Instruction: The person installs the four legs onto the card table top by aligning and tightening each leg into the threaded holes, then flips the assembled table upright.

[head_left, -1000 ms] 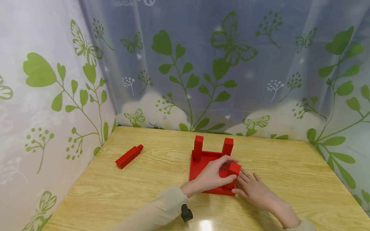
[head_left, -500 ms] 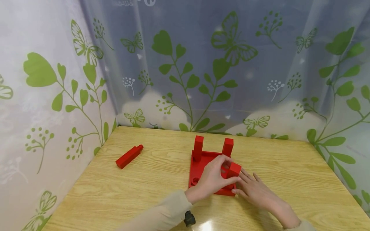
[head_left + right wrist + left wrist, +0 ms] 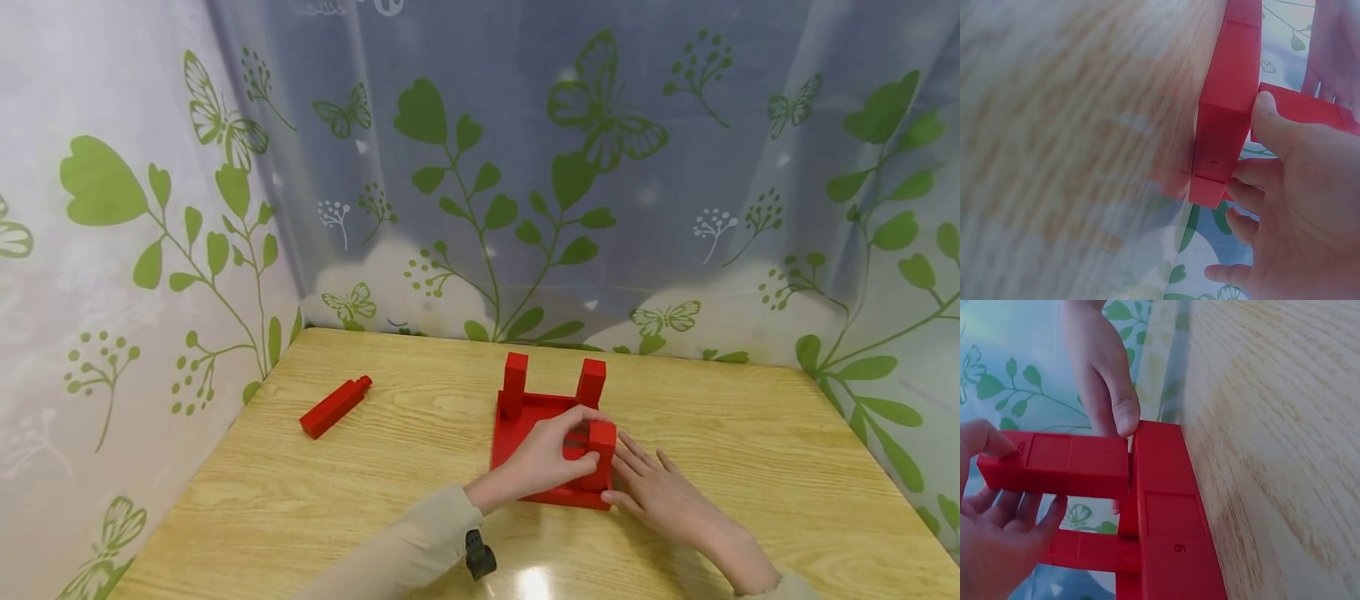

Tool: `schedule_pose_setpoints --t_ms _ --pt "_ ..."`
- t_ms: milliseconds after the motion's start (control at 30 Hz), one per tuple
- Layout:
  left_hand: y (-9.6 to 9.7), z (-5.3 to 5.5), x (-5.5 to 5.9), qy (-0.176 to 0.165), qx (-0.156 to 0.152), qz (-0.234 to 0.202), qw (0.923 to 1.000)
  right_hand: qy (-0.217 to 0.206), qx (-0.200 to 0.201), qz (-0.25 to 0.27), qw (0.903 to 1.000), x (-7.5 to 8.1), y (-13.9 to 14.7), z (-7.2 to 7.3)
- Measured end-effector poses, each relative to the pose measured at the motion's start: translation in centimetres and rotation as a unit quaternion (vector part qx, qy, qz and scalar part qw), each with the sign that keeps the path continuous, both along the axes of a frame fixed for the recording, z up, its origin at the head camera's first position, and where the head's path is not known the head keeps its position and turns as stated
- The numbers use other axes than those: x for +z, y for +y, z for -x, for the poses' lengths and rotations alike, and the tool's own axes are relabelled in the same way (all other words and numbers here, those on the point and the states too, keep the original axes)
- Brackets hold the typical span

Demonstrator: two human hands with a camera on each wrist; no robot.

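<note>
A red upturned toy table lies with its square top point(image 3: 507, 437) flat on the wooden surface. My left hand point(image 3: 534, 460) grips the upper part of a red square leg point(image 3: 602, 440) at the near right corner, thumb on the near side and fingers behind. In the left wrist view this leg point(image 3: 1079, 456) stands straight off the tabletop point(image 3: 1169, 515), with a thin dark gap at its foot. My right hand point(image 3: 667, 502) rests against the tabletop's right side, its fingers extended and the thumb at the near corner. The near left corner is hidden by my left hand.
Two more red legs stand on the far corners, one at the left point(image 3: 513, 387) and one at the right point(image 3: 591, 383). A loose red leg point(image 3: 333, 408) with a threaded end lies farther left on the wooden table point(image 3: 405, 475). A patterned curtain point(image 3: 480, 183) hangs behind.
The gripped leg has turned and leans less to the right than before. My left wrist swung inward and back, covering the round socket seen half a second ago. The right hand stays put.
</note>
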State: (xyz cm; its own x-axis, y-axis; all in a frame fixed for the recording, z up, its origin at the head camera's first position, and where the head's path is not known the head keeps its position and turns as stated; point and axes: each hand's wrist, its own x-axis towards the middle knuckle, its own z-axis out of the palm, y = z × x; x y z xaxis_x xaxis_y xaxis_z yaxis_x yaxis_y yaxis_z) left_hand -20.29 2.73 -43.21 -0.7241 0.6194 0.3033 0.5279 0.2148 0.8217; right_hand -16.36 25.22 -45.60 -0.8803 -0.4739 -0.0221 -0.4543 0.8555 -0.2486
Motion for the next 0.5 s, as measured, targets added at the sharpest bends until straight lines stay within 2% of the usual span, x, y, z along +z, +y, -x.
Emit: schedule_pose_setpoints --t_ms 167,267,367,500 --pt "-0.08 0.2 0.04 -0.028 -0.033 -0.007 0.999 -0.009 -0.001 -0.001 1.0 -0.02 0.05 0.07" --pt "-0.03 0.23 0.03 -0.03 -0.034 -0.005 0.999 -0.015 -0.001 0.0 0.9999 -0.01 0.08 0.09" --pt "0.1 0.13 -0.02 -0.015 -0.015 -0.002 0.9998 -0.022 -0.002 0.003 0.9997 0.02 0.11 0.07" --pt "0.53 -0.39 -0.18 -0.003 0.045 -0.013 0.9989 -0.02 -0.002 0.009 0.9998 0.09 0.17 -0.03"
